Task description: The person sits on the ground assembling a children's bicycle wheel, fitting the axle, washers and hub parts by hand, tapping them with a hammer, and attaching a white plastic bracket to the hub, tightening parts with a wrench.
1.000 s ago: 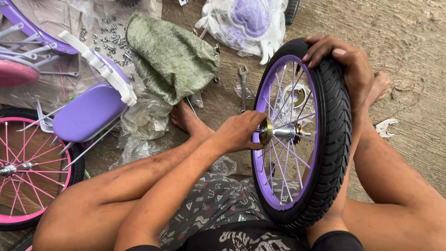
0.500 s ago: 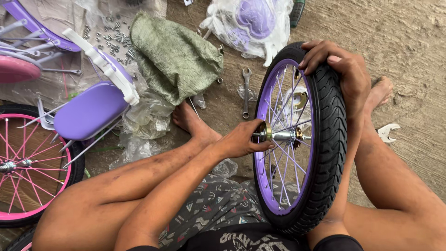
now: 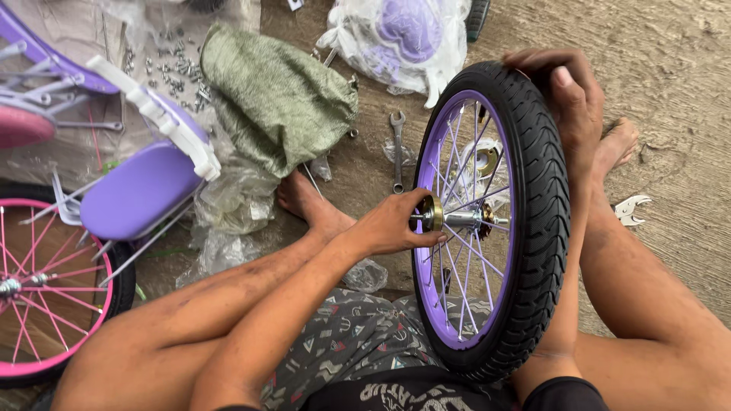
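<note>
A small bicycle wheel [image 3: 542, 221] with a black tyre, purple rim and silver spokes stands upright between my legs. My right hand [image 3: 567, 95] grips the top of the tyre and holds it steady. My left hand [image 3: 396, 224] pinches the brass-coloured part on the axle [image 3: 431, 214] at the hub. I sit on the ground with bare feet on either side.
A spanner [image 3: 397, 148] lies on the ground left of the wheel. A green cloth [image 3: 278, 95], loose nuts and bolts [image 3: 171, 68] and plastic wrap lie beyond. A purple seat [image 3: 137, 190] and a pink-rimmed wheel [image 3: 46, 289] are at left. A bagged purple part [image 3: 407, 30] sits at top.
The wheel has stayed upright, with both hands in the same hold on it. My left fingers have shifted slightly on the hub part.
</note>
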